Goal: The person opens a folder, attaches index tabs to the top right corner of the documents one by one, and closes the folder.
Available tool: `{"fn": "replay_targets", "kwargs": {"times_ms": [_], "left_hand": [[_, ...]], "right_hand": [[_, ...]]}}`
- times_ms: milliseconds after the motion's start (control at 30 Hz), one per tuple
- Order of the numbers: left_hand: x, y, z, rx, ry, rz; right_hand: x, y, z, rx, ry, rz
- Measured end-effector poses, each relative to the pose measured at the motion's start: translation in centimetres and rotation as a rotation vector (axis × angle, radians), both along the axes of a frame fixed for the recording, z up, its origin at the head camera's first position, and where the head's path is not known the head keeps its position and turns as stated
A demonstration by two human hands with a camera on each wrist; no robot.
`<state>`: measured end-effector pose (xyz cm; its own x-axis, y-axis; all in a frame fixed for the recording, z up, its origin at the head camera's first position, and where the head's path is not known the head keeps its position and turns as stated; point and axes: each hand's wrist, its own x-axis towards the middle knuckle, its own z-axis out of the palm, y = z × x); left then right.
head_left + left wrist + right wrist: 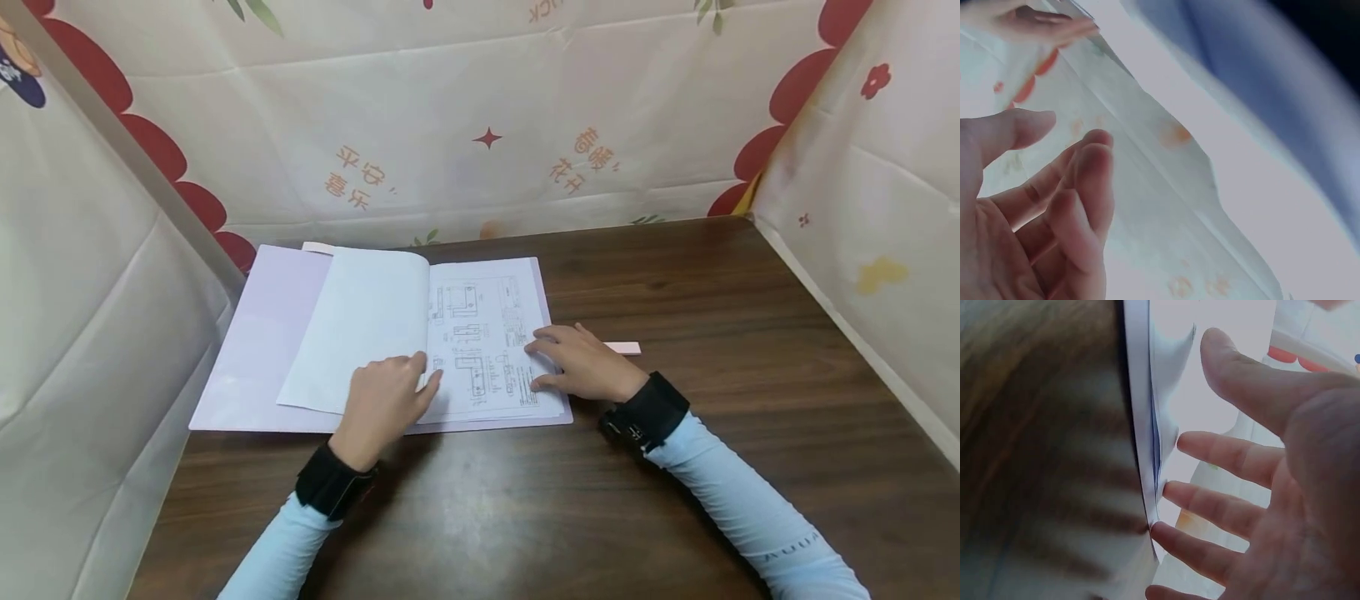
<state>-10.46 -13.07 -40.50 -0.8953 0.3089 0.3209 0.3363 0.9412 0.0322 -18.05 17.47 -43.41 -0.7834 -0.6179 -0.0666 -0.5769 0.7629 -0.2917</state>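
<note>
A pale purple folder (255, 358) lies spread on the table, with white sheets inside it. The turned sheet (360, 317) on its left side is blank, while the right-hand page (487, 287) carries line drawings. My left hand (381, 404) is over the inner fold of the sheets, its fingers loosely bent and holding nothing in the left wrist view. At the right side of the drawn page is my right hand (588, 364), fingers spread. In the right wrist view its fingertips (1172, 490) touch or nearly touch the edge of the stacked sheets (1157, 444).
A small pale pink strip (623, 347) sticks out beyond my right hand. Another pale tab (318, 247) shows at the folder's top edge. Printed cloth walls (450, 125) stand behind and on both sides of the dark wooden table (720, 325).
</note>
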Motion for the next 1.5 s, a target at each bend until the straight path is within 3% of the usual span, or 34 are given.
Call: {"fn": "replay_targets", "kwargs": {"times_ms": [133,300,400,600,867,1167,1500], "left_hand": [[-1.7,2.9,-0.3,-0.039,-0.021,-0.104],[-3.5,6.9,-0.5,-0.066,-0.126,-0.205],[-4.0,8.8,-0.5,-0.082,-0.172,-0.249],[-4.5,11.9,-0.2,-0.162,-0.193,-0.306],[-4.9,15.5,-0.3,-0.292,-0.192,-0.388],[-5.8,18.0,-1.3,-0.356,-0.225,-0.439],[-6.6,18.5,-2.0,-0.367,-0.366,-0.437]], "right_hand": [[-0.1,0.4,0.2,-0.018,-0.010,0.015],[-0.8,1.6,0.9,-0.063,-0.024,0.007],[-1.3,2.8,1.9,-0.070,-0.024,-0.076],[-2.3,5.7,3.2,-0.001,-0.038,-0.313],[-3.3,7.5,2.3,0.019,-0.165,-0.436],[-4.2,8.6,1.2,-0.060,-0.254,-0.414],[-4.4,9.9,1.9,-0.159,-0.315,-0.322]]}}
